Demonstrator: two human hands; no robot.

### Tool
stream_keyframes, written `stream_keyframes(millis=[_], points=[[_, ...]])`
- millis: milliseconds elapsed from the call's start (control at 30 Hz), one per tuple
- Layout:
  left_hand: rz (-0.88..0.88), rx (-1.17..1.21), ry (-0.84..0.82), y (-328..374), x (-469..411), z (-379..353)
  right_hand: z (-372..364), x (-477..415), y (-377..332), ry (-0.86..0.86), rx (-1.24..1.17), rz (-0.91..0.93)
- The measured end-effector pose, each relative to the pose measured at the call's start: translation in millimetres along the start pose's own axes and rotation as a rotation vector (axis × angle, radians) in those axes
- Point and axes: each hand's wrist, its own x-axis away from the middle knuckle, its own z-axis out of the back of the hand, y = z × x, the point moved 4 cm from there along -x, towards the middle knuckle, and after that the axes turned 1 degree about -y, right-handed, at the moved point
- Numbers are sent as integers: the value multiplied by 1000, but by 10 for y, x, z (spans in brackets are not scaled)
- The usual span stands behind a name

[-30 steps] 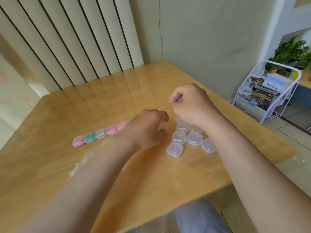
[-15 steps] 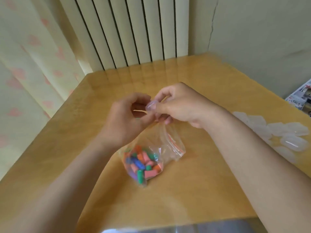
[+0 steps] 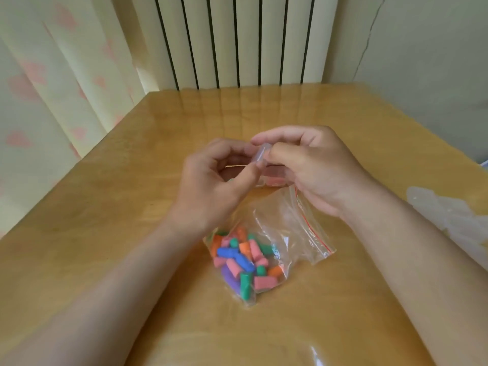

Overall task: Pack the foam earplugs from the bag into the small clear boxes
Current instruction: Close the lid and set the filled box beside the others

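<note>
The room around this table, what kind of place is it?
Probably a room in someone's home, though I can't be sure. A pale curtain with pink shapes hangs on the left, a white ribbed radiator stands behind the wooden table, and the plain wall has a crack.

The left grip and right grip are bare, as are the left forearm and right forearm.

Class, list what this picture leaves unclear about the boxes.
Head view: small clear box, pinched between left hand and right hand; fingers hide whether it is open.
Head view: spare clear boxes, blurred and cut off by the right edge; count unclear.
</note>
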Motion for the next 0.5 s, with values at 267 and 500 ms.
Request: stream_keyframes(millis=[267, 500], points=[[-41, -94, 99, -20, 57, 53, -71, 68, 39, -24, 18, 66], [-68, -134, 150, 42, 113, 36, -127, 105, 30, -4, 24, 94]])
